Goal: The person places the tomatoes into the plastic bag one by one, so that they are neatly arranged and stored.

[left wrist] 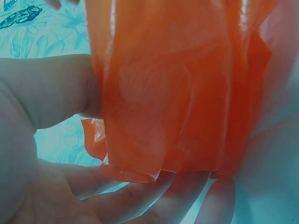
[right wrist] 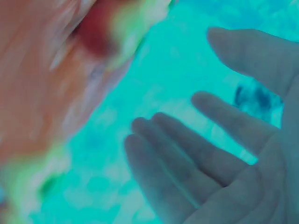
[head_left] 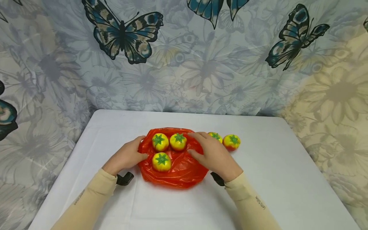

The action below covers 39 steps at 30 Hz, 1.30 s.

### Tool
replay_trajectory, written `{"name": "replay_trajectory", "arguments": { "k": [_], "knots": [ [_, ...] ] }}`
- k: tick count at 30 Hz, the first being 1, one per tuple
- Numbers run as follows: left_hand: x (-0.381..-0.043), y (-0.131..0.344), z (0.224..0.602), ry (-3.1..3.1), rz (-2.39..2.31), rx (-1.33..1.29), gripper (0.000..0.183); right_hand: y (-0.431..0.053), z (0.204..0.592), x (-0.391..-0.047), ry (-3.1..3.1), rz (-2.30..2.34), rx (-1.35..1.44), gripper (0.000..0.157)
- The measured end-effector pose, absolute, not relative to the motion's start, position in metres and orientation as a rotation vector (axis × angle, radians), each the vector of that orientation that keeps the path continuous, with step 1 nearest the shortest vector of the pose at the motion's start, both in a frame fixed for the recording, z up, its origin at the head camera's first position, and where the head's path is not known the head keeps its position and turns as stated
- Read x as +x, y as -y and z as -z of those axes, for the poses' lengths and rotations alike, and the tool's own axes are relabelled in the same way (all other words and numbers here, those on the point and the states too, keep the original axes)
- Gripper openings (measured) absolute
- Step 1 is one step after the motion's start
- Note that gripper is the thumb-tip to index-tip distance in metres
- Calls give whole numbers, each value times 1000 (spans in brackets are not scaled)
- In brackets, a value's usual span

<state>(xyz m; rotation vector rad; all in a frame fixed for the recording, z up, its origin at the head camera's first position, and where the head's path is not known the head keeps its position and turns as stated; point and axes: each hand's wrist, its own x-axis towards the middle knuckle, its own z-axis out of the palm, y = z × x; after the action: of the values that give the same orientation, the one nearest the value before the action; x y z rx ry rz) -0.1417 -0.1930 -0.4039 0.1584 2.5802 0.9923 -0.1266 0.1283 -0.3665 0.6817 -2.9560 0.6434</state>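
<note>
A red plastic bag (head_left: 187, 172) lies spread on the table, with three round yellow-and-red, tomato-like fruits (head_left: 161, 162) with green star-shaped tops showing in its opening. My left hand (head_left: 128, 152) holds the bag's left edge. In the left wrist view the thumb and fingers curve about the red plastic (left wrist: 163, 102), their tips partly hidden by it. Over the bag's right side is my right hand (head_left: 214, 153), palm down and with nothing in it. Its fingers (right wrist: 177, 163) look extended and spread in the right wrist view, apart from the bag.
Two more such fruits, one partly behind my right hand (head_left: 215, 136) and one beside it (head_left: 231, 142), sit right of the bag. A white cloth covers the table (head_left: 276, 179). Behind it hangs a butterfly-and-flower patterned backdrop (head_left: 207, 73).
</note>
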Motion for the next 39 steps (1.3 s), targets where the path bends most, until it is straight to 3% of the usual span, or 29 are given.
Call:
{"name": "replay_trajectory", "arguments": {
  "k": [15, 23, 39],
  "knots": [
    [-140, 201, 405, -2576, -982, 138, 81, -249, 402, -158, 3039, -627, 262, 77],
    [-139, 197, 408, -2563, -995, 117, 81, -264, 414, -162, 3097, -632, 207, 83],
    [-142, 192, 406, -2578, -985, 150, 80, -268, 418, -162, 3116, -677, 179, 73]
  ]
}}
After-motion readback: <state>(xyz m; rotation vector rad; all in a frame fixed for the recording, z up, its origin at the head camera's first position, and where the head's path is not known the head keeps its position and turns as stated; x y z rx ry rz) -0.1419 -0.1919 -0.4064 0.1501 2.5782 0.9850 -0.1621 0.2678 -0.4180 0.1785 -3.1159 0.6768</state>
